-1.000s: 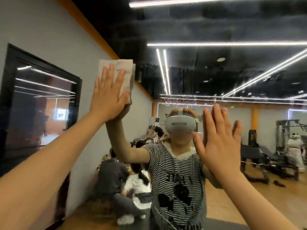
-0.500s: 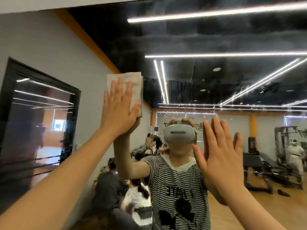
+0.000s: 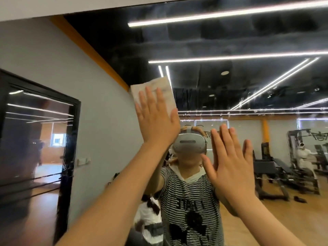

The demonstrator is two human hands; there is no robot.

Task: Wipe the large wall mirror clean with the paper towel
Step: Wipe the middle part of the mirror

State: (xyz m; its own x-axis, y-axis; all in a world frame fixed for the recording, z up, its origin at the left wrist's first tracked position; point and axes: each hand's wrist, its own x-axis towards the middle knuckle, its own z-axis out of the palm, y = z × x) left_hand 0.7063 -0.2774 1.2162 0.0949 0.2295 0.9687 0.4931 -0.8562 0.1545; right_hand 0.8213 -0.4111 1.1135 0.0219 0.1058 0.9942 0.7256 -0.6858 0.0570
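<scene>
Rightward since before, left hand (image 3: pixel 158 119) presses paper towel (image 3: pixel 152 93) flat against mirror (image 3: pixel 248 82).

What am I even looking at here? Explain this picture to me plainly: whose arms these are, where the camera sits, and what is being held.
There is no machine here. A person wears a camera on the head, so the two arms reaching forward are their own. They face a large wall mirror, which reflects the person, headset on, and a gym behind them. The left hand presses a folded paper towel flat against the glass with straight fingers. The right hand is open, palm toward the mirror, holding nothing; whether it touches the glass I cannot tell. Small specks show on the mirror to the right of the towel.
</scene>
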